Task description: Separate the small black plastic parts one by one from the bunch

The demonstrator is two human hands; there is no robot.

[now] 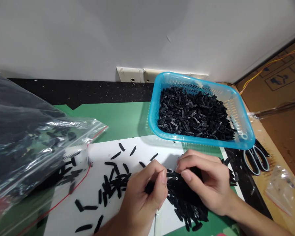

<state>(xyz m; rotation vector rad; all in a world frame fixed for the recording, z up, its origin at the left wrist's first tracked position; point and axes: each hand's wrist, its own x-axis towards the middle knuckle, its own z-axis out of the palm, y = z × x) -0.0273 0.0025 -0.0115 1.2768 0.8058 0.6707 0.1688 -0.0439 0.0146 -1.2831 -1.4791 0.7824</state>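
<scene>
My left hand [146, 193] and my right hand [207, 178] meet near the middle, thumbs and forefingers pinched. Between their fingertips is a small black strip [172, 174], with one end at each hand. What else may be curled inside my left hand is hard to make out. Under and beside my right hand lies a dense pile of black pieces [186, 206], partly hidden by it. To the left of my left hand, loose black pieces [115, 183] are scattered over a white sheet [130, 146].
Behind my right hand stands a blue plastic basket [204, 141] holding many black pieces. A clear zip bag [51, 134] with black pieces fills the left side. Scissors [255, 160], a small clear bag [281, 190] and a cardboard box [280, 85] are at the right.
</scene>
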